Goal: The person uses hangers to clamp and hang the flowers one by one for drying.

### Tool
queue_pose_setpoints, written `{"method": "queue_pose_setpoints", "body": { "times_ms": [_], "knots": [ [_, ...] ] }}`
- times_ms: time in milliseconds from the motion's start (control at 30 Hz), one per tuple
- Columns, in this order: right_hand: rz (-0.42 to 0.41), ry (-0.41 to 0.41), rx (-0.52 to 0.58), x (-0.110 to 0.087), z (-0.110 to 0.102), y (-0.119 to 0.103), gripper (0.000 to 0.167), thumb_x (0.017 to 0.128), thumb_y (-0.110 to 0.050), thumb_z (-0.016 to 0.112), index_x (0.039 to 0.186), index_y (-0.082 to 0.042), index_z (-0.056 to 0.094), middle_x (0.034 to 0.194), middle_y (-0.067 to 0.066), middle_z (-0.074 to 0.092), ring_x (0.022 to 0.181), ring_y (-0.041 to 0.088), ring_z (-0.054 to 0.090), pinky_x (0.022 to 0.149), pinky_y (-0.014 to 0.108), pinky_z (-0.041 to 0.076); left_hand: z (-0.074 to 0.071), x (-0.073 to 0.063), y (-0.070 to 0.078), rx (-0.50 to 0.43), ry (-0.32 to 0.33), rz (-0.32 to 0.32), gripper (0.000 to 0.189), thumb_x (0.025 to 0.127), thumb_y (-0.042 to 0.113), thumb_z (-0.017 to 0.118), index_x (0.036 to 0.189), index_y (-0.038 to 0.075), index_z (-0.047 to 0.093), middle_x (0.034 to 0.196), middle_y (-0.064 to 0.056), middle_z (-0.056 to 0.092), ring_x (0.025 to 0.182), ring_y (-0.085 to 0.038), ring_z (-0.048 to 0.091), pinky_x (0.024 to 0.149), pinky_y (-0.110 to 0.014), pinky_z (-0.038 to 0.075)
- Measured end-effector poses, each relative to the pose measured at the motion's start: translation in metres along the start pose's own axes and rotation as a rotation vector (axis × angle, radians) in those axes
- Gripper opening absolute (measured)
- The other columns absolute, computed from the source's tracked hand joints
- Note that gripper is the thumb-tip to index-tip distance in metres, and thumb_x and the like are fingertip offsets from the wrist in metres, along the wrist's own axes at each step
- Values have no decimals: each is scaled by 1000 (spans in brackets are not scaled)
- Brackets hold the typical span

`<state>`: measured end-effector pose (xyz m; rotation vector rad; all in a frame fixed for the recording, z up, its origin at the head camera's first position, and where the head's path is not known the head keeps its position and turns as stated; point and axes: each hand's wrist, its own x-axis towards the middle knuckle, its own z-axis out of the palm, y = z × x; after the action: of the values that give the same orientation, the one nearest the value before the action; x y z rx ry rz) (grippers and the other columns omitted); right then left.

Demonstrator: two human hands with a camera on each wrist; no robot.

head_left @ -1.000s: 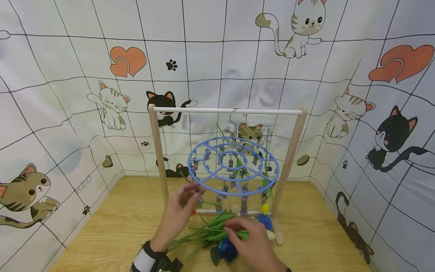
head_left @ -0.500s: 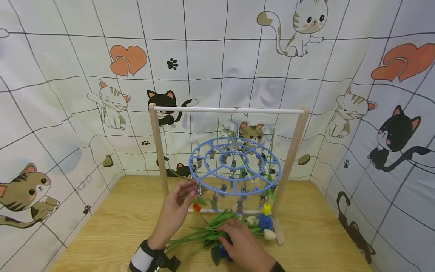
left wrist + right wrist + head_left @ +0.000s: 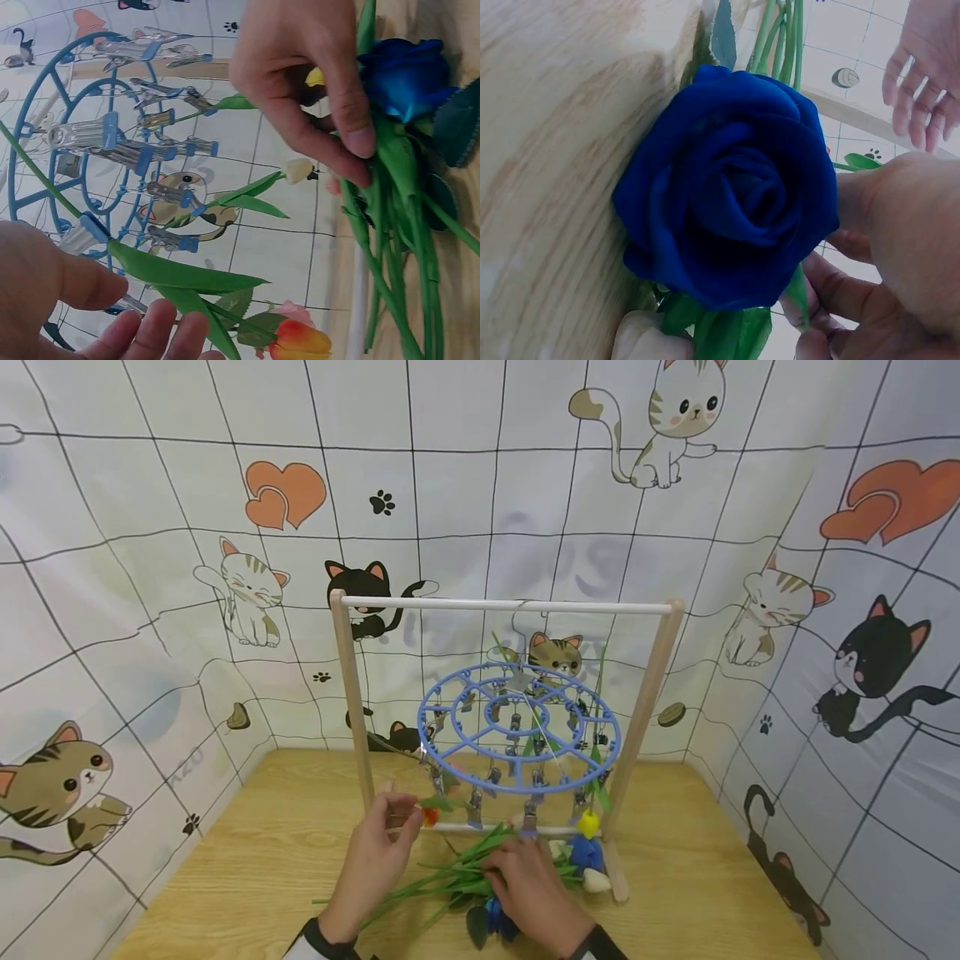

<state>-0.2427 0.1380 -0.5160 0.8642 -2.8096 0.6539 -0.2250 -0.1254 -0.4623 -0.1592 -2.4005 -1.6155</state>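
My left hand [image 3: 381,843] hovers left of the hanger, thumb and fingers apart, beside an orange-red tulip [image 3: 300,341]. That tulip's stem is held in a metal clip [image 3: 85,231] of the blue round clip hanger [image 3: 517,789]. My right hand [image 3: 534,885] is down at the pile of artificial flowers, and in the left wrist view its thumb and forefinger pinch a green flower stem [image 3: 367,196]. The bloom on that stem is hard to tell. A blue rose [image 3: 735,187] lies by the right hand, filling much of the right wrist view.
The hanger hooks onto the white rail [image 3: 502,605] of a wooden stand [image 3: 651,693]. More clips dangle below its rings, some bearing flowers. A yellow tulip [image 3: 588,823] hangs at the right. White tulips [image 3: 596,881] and another blue flower [image 3: 585,853] lie near the stand's right foot.
My left hand has drawn down and left, away from the clip at the hanger's left edge; the orange-red tulip hangs there. My right hand has moved slightly up and left onto the stems.
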Motion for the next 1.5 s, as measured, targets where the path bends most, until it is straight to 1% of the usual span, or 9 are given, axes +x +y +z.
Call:
{"method": "queue_pose_setpoints", "body": {
  "times_ms": [167, 300, 433, 567, 767, 900, 1100, 1267, 1500],
  "knots": [
    [26, -28, 57, -2, -3, -1, 11, 106, -16, 87, 110, -25, 90, 98, -12, 68, 87, 7, 46, 87, 42, 33, 2, -8, -7, 37, -62, -34, 19, 115, 11, 75, 132, 4, 71, 125, -10, 79, 113, -19, 76, 87, -25, 63],
    [26, -55, 88, -4, -5, -1, 11, 108, -15, 85, 106, -25, 87, 98, -12, 64, 88, 8, 41, 87, 43, 32, 5, -12, -16, 111, -139, 7, 10, 111, 13, 81, 119, 9, 77, 115, -3, 81, 105, -17, 77, 82, -24, 63],
    [7, -65, 91, -5, -6, -3, 14, 110, -13, 83, 104, -25, 83, 98, -13, 69, 89, 6, 44, 88, 43, 34, 7, -15, -27, 203, -283, 51, 12, 106, 15, 87, 116, 11, 80, 114, -2, 80, 103, -20, 77, 84, -32, 64],
    [-13, -57, 85, -6, -8, -4, 17, 110, -10, 82, 103, -25, 80, 98, -14, 72, 89, 5, 47, 88, 45, 34, 8, -15, -34, 285, -386, 134, 21, 97, 1, 92, 114, 11, 84, 116, -4, 78, 103, -28, 76, 86, -40, 68],
    [-41, -13, 57, -9, -13, -3, 21, 107, -5, 82, 106, -27, 83, 104, -13, 77, 96, 9, 55, 94, 52, 44, 9, -18, -37, 391, -323, 234, 40, 88, -21, 83, 108, 13, 86, 112, -2, 77, 99, -25, 76, 81, -28, 65],
    [-45, 21, 39, -14, -19, -2, 25, 106, -4, 82, 106, -28, 84, 106, -13, 77, 98, 10, 56, 96, 53, 46, 8, -21, -38, 429, -265, 243, 39, 91, -18, 83, 107, 17, 86, 110, 3, 79, 95, -18, 75, 78, -24, 61],
    [-19, 60, 37, -24, -30, -2, 24, 109, -6, 80, 108, -30, 82, 106, -14, 73, 102, 15, 64, 100, 58, 48, 8, -23, -35, 345, -256, 208, 14, 106, 6, 84, 109, 20, 84, 110, 6, 82, 97, -8, 75, 81, -26, 61],
    [-32, 126, 24, -29, -39, -6, 23, 110, -8, 78, 110, -30, 81, 101, -16, 69, 96, 8, 65, 93, 44, 43, 7, -24, -26, 189, -324, 140, 13, 115, 35, 76, 117, 24, 84, 112, 11, 84, 100, 0, 74, 82, -24, 61],
    [-83, 203, -14, -34, -46, -14, 25, 109, -8, 81, 112, -33, 81, 98, -18, 66, 89, -2, 63, 90, 40, 50, 7, -29, -11, 84, -353, 181, 6, 114, 29, 79, 113, 27, 85, 107, 5, 85, 90, 1, 74, 78, -22, 64]
  ]
}}
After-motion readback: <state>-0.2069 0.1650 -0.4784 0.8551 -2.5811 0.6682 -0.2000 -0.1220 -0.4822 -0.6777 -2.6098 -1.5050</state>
